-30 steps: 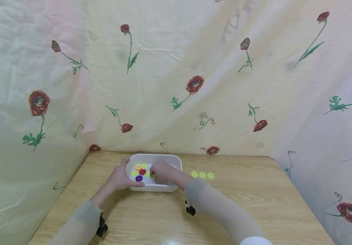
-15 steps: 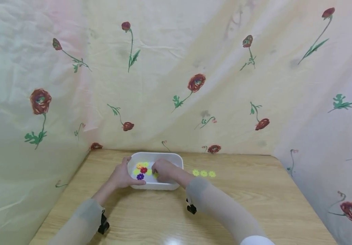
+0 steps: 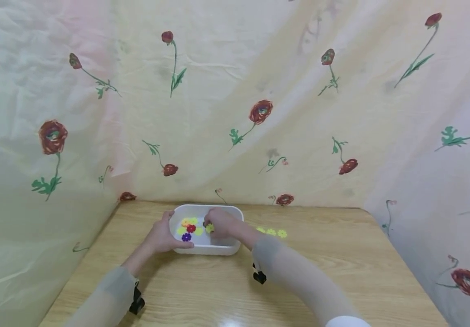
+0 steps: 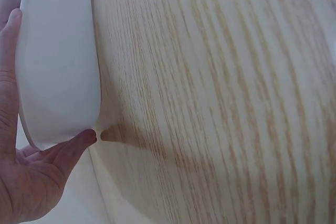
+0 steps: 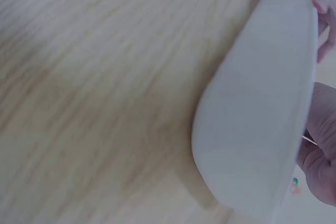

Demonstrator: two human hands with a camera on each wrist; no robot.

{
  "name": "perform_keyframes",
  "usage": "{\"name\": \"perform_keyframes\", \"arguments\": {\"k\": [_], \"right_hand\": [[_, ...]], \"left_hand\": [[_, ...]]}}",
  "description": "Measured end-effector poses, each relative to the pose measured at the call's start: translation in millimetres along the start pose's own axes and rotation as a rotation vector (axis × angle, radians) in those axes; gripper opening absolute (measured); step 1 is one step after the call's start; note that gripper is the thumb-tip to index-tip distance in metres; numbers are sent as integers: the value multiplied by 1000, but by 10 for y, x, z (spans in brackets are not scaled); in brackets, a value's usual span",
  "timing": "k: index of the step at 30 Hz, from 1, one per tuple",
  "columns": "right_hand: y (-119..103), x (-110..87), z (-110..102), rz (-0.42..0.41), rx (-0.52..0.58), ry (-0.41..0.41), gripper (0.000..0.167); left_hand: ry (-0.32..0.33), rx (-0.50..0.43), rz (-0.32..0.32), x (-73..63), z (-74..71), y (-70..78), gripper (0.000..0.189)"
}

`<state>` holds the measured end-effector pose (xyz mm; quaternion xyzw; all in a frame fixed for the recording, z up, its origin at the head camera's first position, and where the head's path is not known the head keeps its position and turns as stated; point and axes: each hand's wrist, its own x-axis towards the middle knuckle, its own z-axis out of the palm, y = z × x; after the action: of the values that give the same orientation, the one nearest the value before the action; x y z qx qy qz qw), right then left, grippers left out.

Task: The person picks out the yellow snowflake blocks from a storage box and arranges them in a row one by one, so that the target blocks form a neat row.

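The left hand (image 3: 161, 237) grips the left end of a white plastic tray (image 3: 218, 250), its thumb lying along the near rim and its other fingers spread round the end wall; in the left wrist view, 1 fingertip reaches down beside the tray's base. The right hand (image 3: 223, 225) is inside the tray with its fingers curled, thumb and fingertips pinching 1 pale yellow flower-shaped disc (image 3: 210, 228). Right at those fingertips is a dark spot (image 3: 204, 224), too small to identify.

Loose flower-shaped discs lie on the tray floor between the left palm and the right fingertips. A purple disc (image 3: 186, 237) sits just beyond the left thumb tip, and a red disc (image 3: 191, 228) is a little farther from that thumb. Past the red disc, an orange disc (image 3: 185, 222) is bunched with yellow ones, while another yellow disc lies between the red disc and the right fingertips.

Outside the tray, past the right wrist, a row of 3 yellow discs (image 3: 271, 232) lies flat on the wood-grain tabletop (image 3: 202, 290), the disc closest to the right hand partly hidden by the arm. Below each hand, a black wrist device (image 3: 260, 274) hangs at a grey cuff (image 3: 265, 251). Beyond the fingers of both hands rises a cream floral curtain (image 3: 202, 127).
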<state>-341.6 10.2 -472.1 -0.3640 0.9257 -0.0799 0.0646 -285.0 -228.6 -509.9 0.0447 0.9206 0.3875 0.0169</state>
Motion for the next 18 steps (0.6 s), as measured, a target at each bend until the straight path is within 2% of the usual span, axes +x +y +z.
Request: {"name": "perform_keyframes", "arguments": {"k": [8, 18], "right_hand": [[148, -93, -181, 51, 29, 53, 34], [298, -266, -252, 97, 135, 128, 37]], "left_hand": [[-9, 5, -8, -5, -1, 24, 134], [-11, -3, -27, -7, 13, 32, 133]]}}
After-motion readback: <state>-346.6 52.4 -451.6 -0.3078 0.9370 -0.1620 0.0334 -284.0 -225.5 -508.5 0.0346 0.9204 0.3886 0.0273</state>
